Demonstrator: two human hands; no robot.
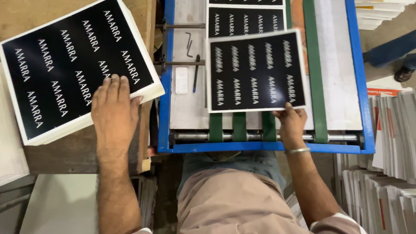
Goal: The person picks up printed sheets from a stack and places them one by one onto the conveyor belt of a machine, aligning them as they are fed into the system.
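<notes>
1. At the near edge of the blue-framed feed tray [165, 108]: right hand [291, 123], pinching the lower edge of a single printed sheet [255, 71]. Thumb on top, other fingers hidden below. A metal bangle [297, 151] sits on the wrist.
2. Single printed sheet: black field, white border, rows of white lettering, blurred. It lies slightly askew over the green belts [239, 126] of the tray, directly beyond the right hand, its near edge in that hand's grip.
3. Second sheet [245, 19] of the same kind: flat on the tray farther out, partly covered by the held sheet.
4. Left hand [113, 108]: laid palm down, fingers together and extended, on the near corner of a stack of printed sheets [73, 69]. It presses flat and grips nothing.
5. Stack of printed sheets: thick, white-edged, the same black print on top. It rests on a wooden tabletop [82, 151] left of the tray, turned at an angle, well apart from the held sheet.
6. Roller bar [260, 137]: metal, across the tray's near end, under the right wrist.
7. Dark pen [196, 73]: on the tray's pale bed, left of the held sheet.
8. Stacks of pale paper [385, 173]: far right, standing on edge.
</notes>
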